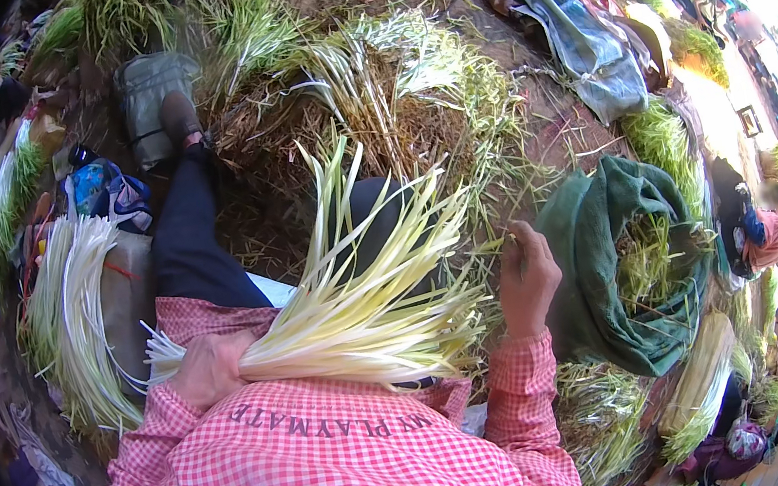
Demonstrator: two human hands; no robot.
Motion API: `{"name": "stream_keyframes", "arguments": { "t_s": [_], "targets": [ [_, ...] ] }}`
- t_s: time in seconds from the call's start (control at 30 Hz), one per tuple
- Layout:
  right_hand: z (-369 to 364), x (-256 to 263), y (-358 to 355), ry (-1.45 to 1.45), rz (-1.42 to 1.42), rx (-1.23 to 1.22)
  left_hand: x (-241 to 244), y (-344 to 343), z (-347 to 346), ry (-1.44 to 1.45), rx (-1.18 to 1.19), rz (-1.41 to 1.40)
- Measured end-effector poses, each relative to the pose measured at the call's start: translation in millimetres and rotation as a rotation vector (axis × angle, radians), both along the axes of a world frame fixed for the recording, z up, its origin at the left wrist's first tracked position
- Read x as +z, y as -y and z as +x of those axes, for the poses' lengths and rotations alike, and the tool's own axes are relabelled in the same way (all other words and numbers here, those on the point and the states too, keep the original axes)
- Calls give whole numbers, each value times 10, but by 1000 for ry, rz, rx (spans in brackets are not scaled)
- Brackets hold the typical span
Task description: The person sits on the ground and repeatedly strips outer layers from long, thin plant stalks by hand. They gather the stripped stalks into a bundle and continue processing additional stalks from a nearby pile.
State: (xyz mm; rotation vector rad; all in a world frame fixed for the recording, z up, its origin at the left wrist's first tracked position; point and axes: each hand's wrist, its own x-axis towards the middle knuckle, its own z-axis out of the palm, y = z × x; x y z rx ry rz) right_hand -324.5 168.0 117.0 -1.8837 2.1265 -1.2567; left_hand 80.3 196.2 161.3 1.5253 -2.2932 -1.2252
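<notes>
My left hand [214, 369] is closed around the white stem ends of a bunch of blanched garlic chives [367, 297]. The pale yellow leaves fan out to the right across my lap. My right hand [527, 276] is raised apart from the bunch, beside a green cloth sack [574, 248]. Its fingers are partly curled; a thin leaf scrap shows by the fingertips, and I cannot tell whether it is held. Leaf trimmings [645, 257] lie inside the sack's rolled-down mouth. To my left, a sheaf of long white chives [77, 306] drapes over a grey block [128, 277].
Ahead lies a heap of untrimmed chives [369, 91] with brown roots and straw. A blue-grey plastic sheet [576, 41] is at the upper right. My shoe rests by a wrapped bundle [150, 105]. A patterned blue bag [104, 192] stands left. Another person [771, 237] sits far right.
</notes>
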Motion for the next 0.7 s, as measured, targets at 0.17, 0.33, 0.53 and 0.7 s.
{"name": "stream_keyframes", "arguments": {
  "t_s": [0.17,0.33,0.53,0.7],
  "targets": [
    [500,509,238,-228,-128,482,34,26,-27,4,0,-2],
    [509,318,203,-210,-71,577,46,47,-41,6,-5,0],
    [506,36,123,177,9,373,40,85,-70,15,-8,-3],
    [477,-138,219,763,230,258,45,123,-99,19,-12,-26]
  ]
}}
